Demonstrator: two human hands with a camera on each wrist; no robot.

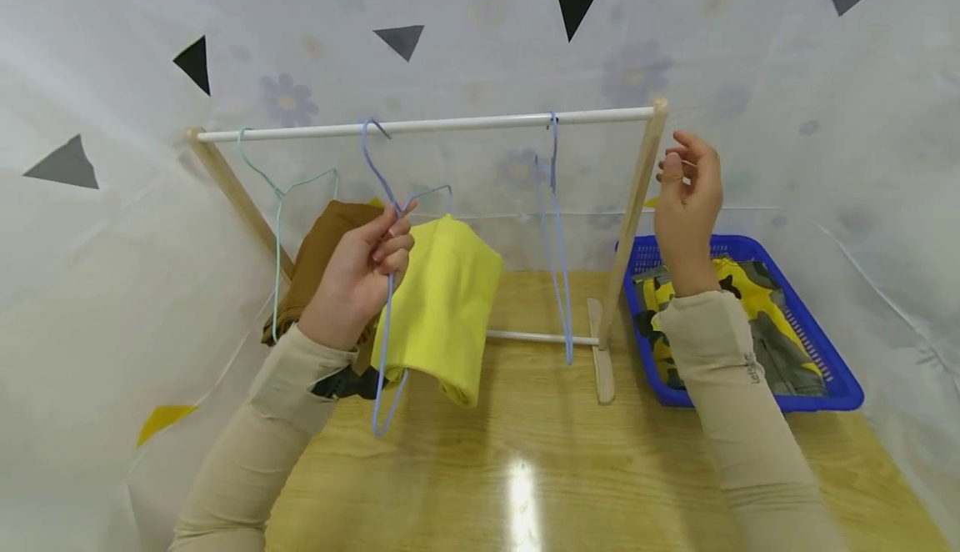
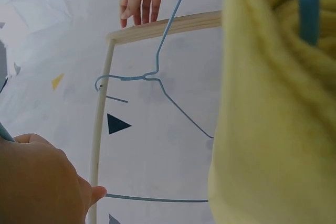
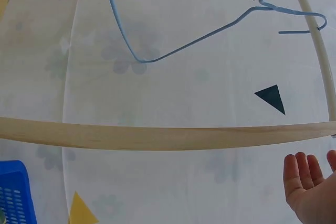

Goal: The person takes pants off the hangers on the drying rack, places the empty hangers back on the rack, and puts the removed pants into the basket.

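Observation:
My left hand pinches a blue-purple wire hanger just below its hook, which reaches up to the white rod of the rack. Over this hanger hangs a folded yellow cloth, its kind unclear; in the left wrist view the yellow cloth fills the right side. Beyond the rack's right post my right hand is raised with loosely bent fingers, holding nothing. The right wrist view shows that right hand beside the wooden post. Another blue hanger hangs bare near the rod's right end.
A wooden rack with a white rod stands on the wood-grain table. At left, a mint hanger hangs near a brown garment. On the right, a blue basket holds yellow-and-grey camouflage clothing.

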